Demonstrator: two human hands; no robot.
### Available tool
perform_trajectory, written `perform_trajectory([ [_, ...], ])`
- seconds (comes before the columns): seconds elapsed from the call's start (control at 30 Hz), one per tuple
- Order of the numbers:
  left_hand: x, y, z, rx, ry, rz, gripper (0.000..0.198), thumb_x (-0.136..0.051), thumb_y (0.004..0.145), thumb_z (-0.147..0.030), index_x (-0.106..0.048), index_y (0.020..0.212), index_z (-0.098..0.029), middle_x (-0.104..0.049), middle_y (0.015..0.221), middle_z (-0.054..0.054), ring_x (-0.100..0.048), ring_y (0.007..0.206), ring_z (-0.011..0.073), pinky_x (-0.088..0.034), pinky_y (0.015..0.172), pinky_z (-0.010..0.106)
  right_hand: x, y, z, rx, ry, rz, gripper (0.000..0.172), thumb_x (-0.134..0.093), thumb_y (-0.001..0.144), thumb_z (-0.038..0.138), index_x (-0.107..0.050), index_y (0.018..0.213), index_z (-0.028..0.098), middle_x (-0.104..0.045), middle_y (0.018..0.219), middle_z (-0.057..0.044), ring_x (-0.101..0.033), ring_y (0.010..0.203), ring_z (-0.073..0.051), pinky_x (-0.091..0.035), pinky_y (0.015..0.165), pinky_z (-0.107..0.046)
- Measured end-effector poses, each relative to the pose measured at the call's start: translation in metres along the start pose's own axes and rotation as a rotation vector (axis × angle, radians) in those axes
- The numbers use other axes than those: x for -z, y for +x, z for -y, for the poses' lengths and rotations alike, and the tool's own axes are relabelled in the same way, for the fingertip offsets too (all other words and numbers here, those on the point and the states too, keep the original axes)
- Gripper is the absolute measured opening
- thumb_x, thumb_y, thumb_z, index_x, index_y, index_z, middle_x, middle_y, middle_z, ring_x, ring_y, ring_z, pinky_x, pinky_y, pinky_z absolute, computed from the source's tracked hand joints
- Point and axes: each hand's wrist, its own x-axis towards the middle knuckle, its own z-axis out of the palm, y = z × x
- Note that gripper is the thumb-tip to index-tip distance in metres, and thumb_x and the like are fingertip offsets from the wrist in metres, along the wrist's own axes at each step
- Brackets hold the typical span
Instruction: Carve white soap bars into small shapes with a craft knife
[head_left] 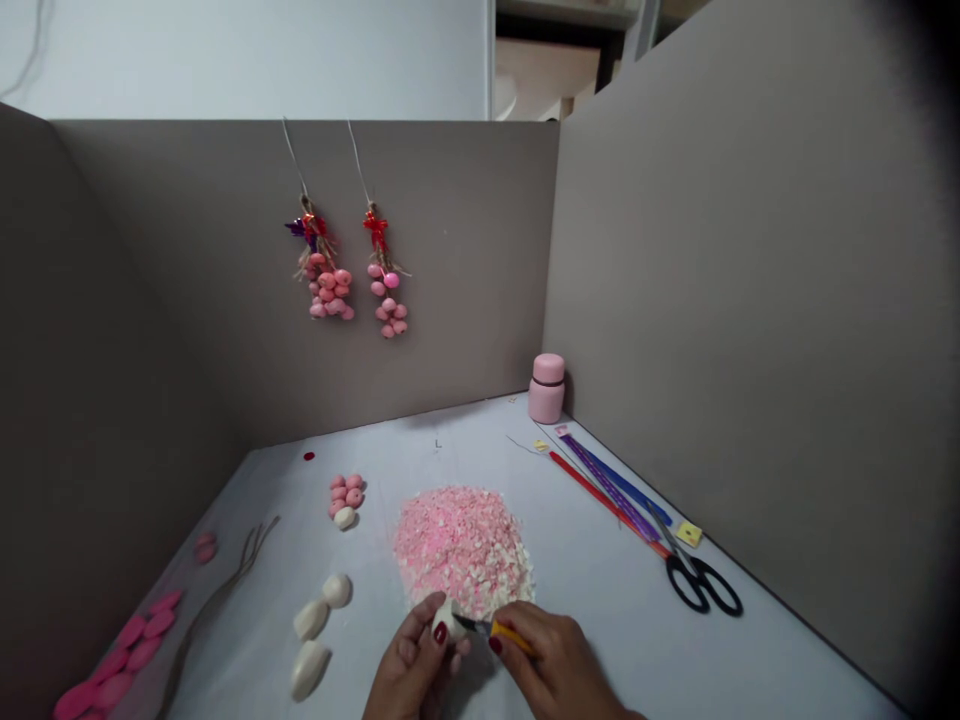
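Close to the front of the table, my left hand (420, 650) is closed around a small white rounded lump (448, 620); its material I cannot make out. My right hand (555, 655) grips the yellow handle of a craft knife (514, 638), and the dark blade touches or nearly touches the lump's right side. Just beyond both hands spreads a heap of pink and white shavings (461, 535). Left of my left hand lie three white uncarved-looking pieces (310, 668). Farther back, several pink balls (346, 492) sit with a white ball (345, 517).
Black-handled scissors (701, 583) and red, purple and blue strips (611, 490) lie along the right wall. A pink jar (547, 388) stands in the back corner. Bright pink pieces (127, 645) and twine (217, 600) are at left. Two ball clusters (328, 280) hang on the back panel.
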Motion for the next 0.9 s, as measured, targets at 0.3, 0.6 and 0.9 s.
perform_trajectory([
  [0.3,-0.0034,-0.0011,0.0017,-0.07,0.081,0.14,0.035,-0.091,0.055,-0.03,-0.077,0.084,-0.016,-0.077,0.071,0.005,-0.068,0.066,0.0162,-0.052,0.068,0.024,0.0004,-0.0018,0.0007,-0.013,-0.088,0.085,0.022,-0.042,0.094,0.028,-0.062,0.088,0.022,-0.068,0.08,-0.003,-0.064,0.072,-0.018,-0.043,0.063,-0.025],
  [0.6,-0.0021,-0.0003,0.0062,-0.128,0.173,0.066,0.04,-0.09,0.054,-0.038,-0.075,0.084,-0.017,-0.075,0.075,0.006,-0.067,0.07,0.0197,-0.051,0.073,0.029,0.0077,0.0011,-0.0021,-0.051,-0.126,0.001,0.024,-0.041,0.096,0.029,-0.057,0.08,0.023,-0.064,0.074,-0.001,-0.062,0.068,-0.016,-0.04,0.061,-0.024],
  [0.9,-0.0027,-0.0006,0.004,-0.136,0.226,0.126,0.041,-0.089,0.054,-0.042,-0.073,0.083,-0.017,-0.076,0.073,0.006,-0.068,0.077,0.0229,-0.05,0.077,0.03,0.0022,-0.0006,0.0043,0.026,-0.213,0.05,0.031,-0.038,0.096,0.037,-0.059,0.079,0.023,-0.065,0.072,-0.002,-0.063,0.065,-0.017,-0.039,0.057,-0.024],
])
